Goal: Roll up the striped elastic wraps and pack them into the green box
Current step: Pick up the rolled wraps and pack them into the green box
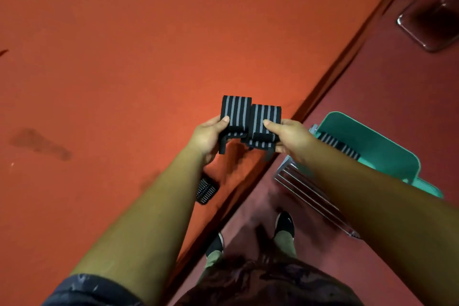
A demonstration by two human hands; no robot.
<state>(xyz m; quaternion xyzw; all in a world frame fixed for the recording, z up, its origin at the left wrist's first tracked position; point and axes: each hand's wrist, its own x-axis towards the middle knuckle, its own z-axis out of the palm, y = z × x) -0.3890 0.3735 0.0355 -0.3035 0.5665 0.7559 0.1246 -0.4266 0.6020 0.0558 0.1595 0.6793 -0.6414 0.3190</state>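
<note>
The red table point(124, 45) fills the view from nine to one o'clock, giving you room to roll. The green box point(387, 141) sits at four o'clock from your hands, off the table's edge and seemingly on a wire rack point(305, 189), close enough to drop into. A packed wrap point(335, 143) already lies inside it. Your left hand point(208, 136) grasps the first rolled wrap point(236, 112) and your right hand point(288, 136) grasps the second rolled wrap point(265, 117). Thumbs press on top so neither coil springs loose, and the rolls touch side by side. A spare wrap point(206, 190) waits on the table at seven o'clock.
</note>
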